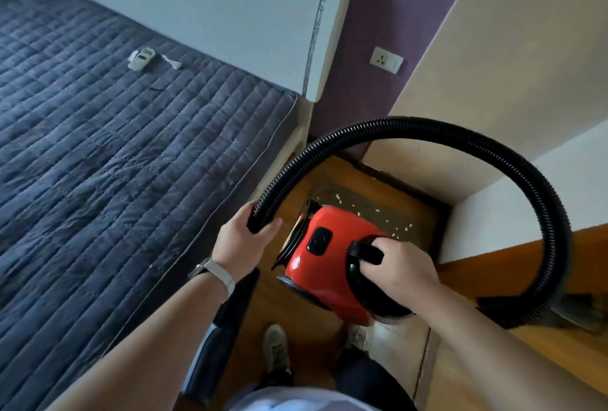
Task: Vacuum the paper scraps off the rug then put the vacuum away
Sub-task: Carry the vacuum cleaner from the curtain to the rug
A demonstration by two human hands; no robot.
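A person stands over a red vacuum with both hands closed on it. The right hand curls round the black handle on top of the vacuum, fingers wrapped over it and knuckles up. The left hand, to the left of the vacuum, grips the free end of the black hose, with the thumb lying along the hose and the fingers closed beneath. A watch sits on that wrist.

From the left hand the hose arches up over the vacuum, loops wide to its right and comes down behind the right forearm. A dark nozzle shows below the left forearm, left of the vacuum; where it joins the hose cannot be told.

The rug lies just beyond the vacuum, which hides its near edge, and white paper scraps are scattered across it. Wooden floor runs beneath and to the right of the vacuum. The person's shoes show on the floor directly below the vacuum.

Left of the vacuum lies a bed with a dark quilted cover. A wall socket sits well beyond the vacuum on the purple wall.
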